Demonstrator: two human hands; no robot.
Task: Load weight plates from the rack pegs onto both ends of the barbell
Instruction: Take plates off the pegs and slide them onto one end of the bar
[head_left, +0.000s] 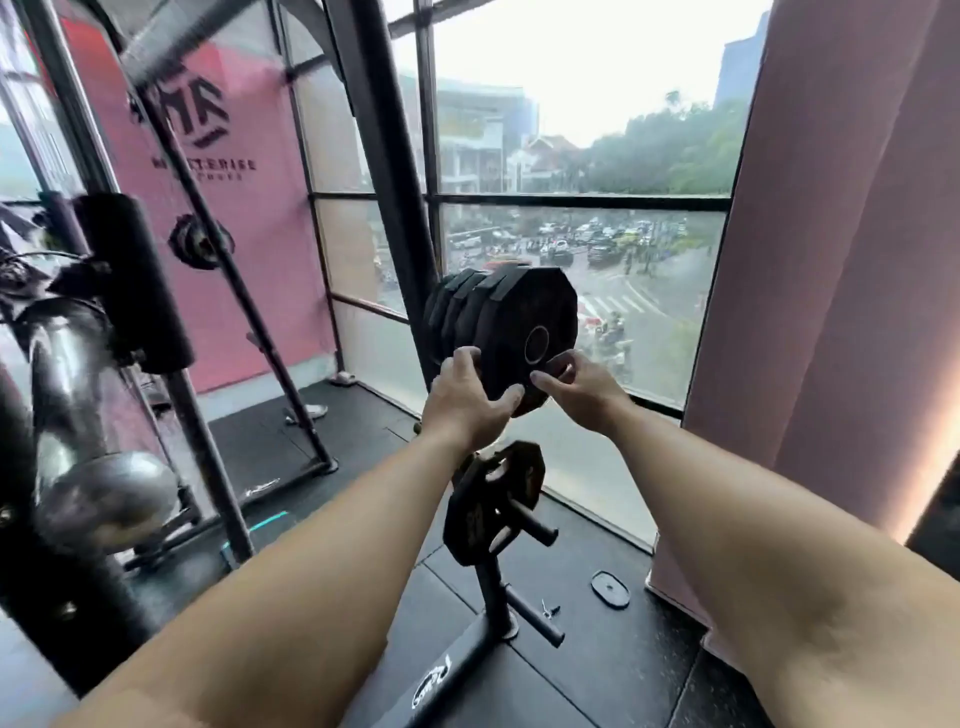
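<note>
Several black weight plates (501, 317) hang stacked on an upper peg of the rack (496, 582), before the window. My left hand (465, 397) grips the lower left rim of the front plate (535, 312), thumb on its face and fingers curled behind it. My right hand (574, 382) touches the same plate's lower right rim with bent fingers, just below the centre hole. A smaller plate (491, 499) sits on a lower peg. The barbell's chrome sleeve end (106, 493) shows blurred at the left.
A small flat plate (610, 588) lies on the black rubber floor beside the rack base. Bare pegs (535, 527) stick out of the rack post. Black squat-rack uprights (202, 431) stand left. A pink curtain (841, 312) hangs close on the right.
</note>
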